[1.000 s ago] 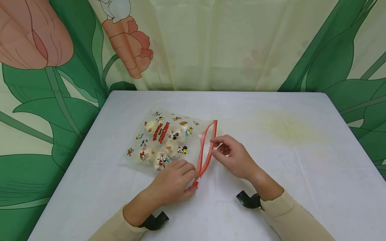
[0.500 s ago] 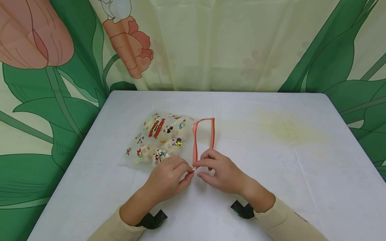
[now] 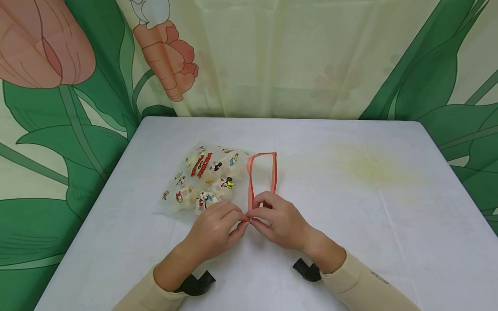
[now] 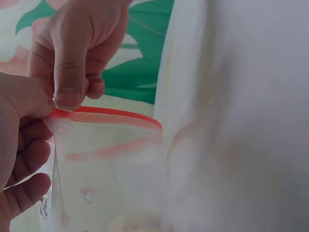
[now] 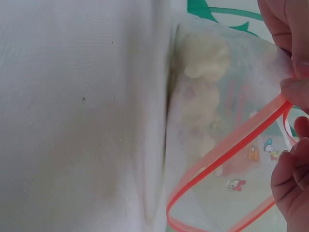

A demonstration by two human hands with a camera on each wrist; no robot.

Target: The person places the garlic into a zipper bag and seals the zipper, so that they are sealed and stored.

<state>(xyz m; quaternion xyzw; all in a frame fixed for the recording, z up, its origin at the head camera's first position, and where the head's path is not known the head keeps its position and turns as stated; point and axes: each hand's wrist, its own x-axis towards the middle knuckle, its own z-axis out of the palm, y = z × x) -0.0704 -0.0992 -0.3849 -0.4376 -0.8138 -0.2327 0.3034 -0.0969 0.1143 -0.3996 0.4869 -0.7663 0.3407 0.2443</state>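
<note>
A clear zip bag (image 3: 202,179) printed with cartoon figures and red lettering lies on the table, several pale rounded things (image 5: 207,55) showing through its film. Its mouth, edged with a red zip strip (image 3: 274,172), gapes toward the right. At the near end of that strip, my left hand (image 3: 218,224) pinches the corner between thumb and fingers. My right hand (image 3: 282,222) meets it there, thumb and forefinger pinching the same corner. Fingertips hide whatever slider or strip end is between them. In the left wrist view the red strip (image 4: 116,113) runs out from the fingers.
The table (image 3: 350,207) wears a white cloth with faint yellowish stains and a crease. Behind it hangs a curtain (image 3: 292,56) printed with flowers and leaves. A black band (image 3: 196,285) is on each wrist, below a beige sleeve (image 3: 369,280).
My right hand has moved from the middle of the bag's mouth down to the near corner and now pinches it. The bag's opening has turned slightly, and the left hand has shifted a little left.
</note>
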